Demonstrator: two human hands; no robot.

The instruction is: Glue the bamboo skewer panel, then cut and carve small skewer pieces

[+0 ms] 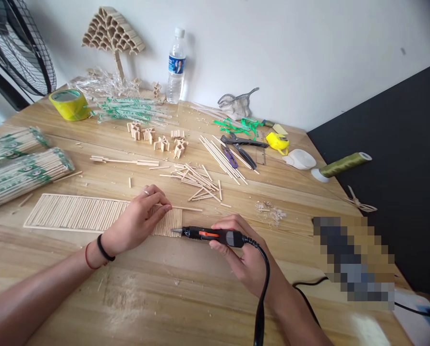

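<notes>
A long flat panel [81,212] of thin wooden sticks, laid side by side within a stick border, lies on the table. My left hand [142,218] rests over its right part, fingers pinched on a thin wooden stick [189,209] that reaches past the panel's right end along the far edge. My right hand [249,254] grips a black corded pen-shaped tool [215,235] with an orange switch. Its pointed metal tip is at the panel's near right corner; whether it touches cannot be made out. My left palm hides part of the panel.
Loose cut sticks [200,180] and small stick pieces [162,143] lie beyond the panel. Wrapped stick bundles [27,173] are at left. Pliers [243,151], a thread spool [344,166], yellow tape [69,105] and a water bottle [176,67] stand around. A black cord [263,288] trails at right.
</notes>
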